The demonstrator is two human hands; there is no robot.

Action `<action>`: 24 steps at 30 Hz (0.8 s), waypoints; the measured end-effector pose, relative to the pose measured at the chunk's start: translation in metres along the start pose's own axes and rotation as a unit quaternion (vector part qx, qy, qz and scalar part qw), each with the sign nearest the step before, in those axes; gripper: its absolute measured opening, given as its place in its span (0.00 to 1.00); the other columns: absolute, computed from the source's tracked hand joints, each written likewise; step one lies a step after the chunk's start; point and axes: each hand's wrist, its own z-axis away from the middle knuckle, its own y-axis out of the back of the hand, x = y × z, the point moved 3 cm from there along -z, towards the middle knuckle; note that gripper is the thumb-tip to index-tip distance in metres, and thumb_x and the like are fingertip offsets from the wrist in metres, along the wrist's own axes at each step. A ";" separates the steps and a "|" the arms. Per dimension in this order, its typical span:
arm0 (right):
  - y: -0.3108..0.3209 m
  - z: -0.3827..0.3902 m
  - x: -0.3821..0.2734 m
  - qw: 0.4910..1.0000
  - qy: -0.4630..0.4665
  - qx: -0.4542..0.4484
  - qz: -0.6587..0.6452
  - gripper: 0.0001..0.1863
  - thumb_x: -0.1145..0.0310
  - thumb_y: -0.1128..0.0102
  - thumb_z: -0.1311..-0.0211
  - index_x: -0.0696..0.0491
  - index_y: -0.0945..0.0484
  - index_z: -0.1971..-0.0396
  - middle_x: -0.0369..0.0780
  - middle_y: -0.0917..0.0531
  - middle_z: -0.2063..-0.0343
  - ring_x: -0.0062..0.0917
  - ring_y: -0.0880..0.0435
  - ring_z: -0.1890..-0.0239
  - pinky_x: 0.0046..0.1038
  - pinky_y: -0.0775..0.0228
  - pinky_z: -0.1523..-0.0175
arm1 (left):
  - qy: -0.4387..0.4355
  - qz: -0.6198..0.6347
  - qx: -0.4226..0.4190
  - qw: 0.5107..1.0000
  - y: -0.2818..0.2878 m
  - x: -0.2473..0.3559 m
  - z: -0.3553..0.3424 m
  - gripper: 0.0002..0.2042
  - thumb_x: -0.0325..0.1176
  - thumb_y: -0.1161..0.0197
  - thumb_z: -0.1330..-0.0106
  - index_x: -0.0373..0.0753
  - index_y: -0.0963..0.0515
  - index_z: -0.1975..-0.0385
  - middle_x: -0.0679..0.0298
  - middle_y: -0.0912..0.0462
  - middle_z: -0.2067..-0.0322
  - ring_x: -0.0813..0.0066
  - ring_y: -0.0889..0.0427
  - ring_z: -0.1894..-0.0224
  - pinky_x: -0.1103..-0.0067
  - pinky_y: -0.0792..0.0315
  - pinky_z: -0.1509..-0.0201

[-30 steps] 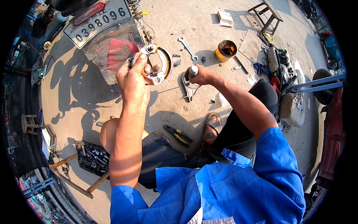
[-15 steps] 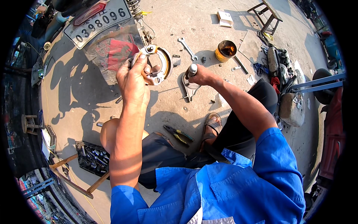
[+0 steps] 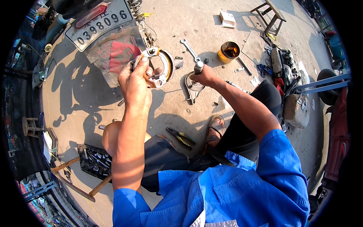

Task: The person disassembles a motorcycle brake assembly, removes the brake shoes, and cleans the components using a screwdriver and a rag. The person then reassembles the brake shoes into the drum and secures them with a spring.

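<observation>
My left hand [image 3: 134,81] grips a curved brake shoe assembly [image 3: 166,66] by its left side, thumb over the metal, raised in front of the vehicle's red-marked plastic flap [image 3: 119,56]. My right hand [image 3: 205,76] is closed around an upright silver cylindrical tool [image 3: 198,66], to the right of the shoes. Directly below that hand, a grey metal plate with an arm [image 3: 193,94] lies on the concrete; whether the tool touches it I cannot tell. An open-end wrench [image 3: 189,49] lies beyond my hands, and pliers [image 3: 180,138] lie nearer, by my sandalled foot.
An orange can [image 3: 228,53] with dark contents stands ahead right, near a white box [image 3: 227,19] and wooden stool [image 3: 268,17]. Parts and rags [image 3: 283,68] are piled at the right beside a stone block [image 3: 297,109]. A socket case [image 3: 94,160] is at lower left.
The tool in my right hand has shifted slightly up and to the right, with the hand. My left hand and the brake shoes are almost still.
</observation>
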 end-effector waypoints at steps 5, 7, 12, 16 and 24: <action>0.001 -0.002 0.006 0.999 -0.031 0.012 -0.041 0.21 0.55 0.24 0.52 0.59 0.16 0.69 0.49 0.12 0.67 0.39 0.11 0.61 0.38 0.20 0.54 | 0.001 0.000 -0.002 1.000 -0.004 0.002 0.002 0.06 0.28 0.38 0.28 0.32 0.22 0.59 0.70 0.28 0.75 0.81 0.26 0.74 0.70 0.14 0.66; 0.003 -0.001 0.001 0.999 -0.034 0.022 -0.036 0.22 0.54 0.24 0.52 0.59 0.16 0.70 0.49 0.12 0.68 0.38 0.11 0.62 0.38 0.20 0.54 | -0.002 0.000 -0.002 1.000 0.001 -0.001 -0.001 0.07 0.29 0.37 0.28 0.32 0.22 0.57 0.69 0.29 0.73 0.79 0.27 0.73 0.67 0.15 0.67; 0.002 0.000 0.006 0.998 -0.031 0.045 -0.032 0.23 0.52 0.25 0.51 0.59 0.16 0.72 0.48 0.12 0.68 0.38 0.11 0.62 0.38 0.21 0.55 | 0.014 0.007 0.005 1.000 0.000 -0.002 -0.001 0.07 0.28 0.38 0.28 0.31 0.22 0.57 0.69 0.28 0.73 0.80 0.27 0.72 0.69 0.15 0.65; 0.000 0.002 0.002 0.998 -0.029 0.022 -0.043 0.23 0.52 0.24 0.51 0.59 0.16 0.72 0.48 0.12 0.69 0.38 0.11 0.64 0.38 0.21 0.56 | -0.017 0.008 -0.008 1.000 0.000 0.000 0.001 0.05 0.27 0.38 0.28 0.32 0.22 0.59 0.69 0.27 0.72 0.81 0.28 0.72 0.70 0.16 0.63; 0.006 -0.007 0.007 0.993 -0.031 0.061 -0.098 0.21 0.55 0.25 0.51 0.60 0.18 0.72 0.46 0.13 0.73 0.34 0.12 0.68 0.35 0.21 0.59 | -0.011 0.003 -0.002 1.000 -0.001 0.001 0.001 0.04 0.26 0.39 0.28 0.32 0.23 0.60 0.69 0.28 0.71 0.81 0.28 0.72 0.69 0.15 0.60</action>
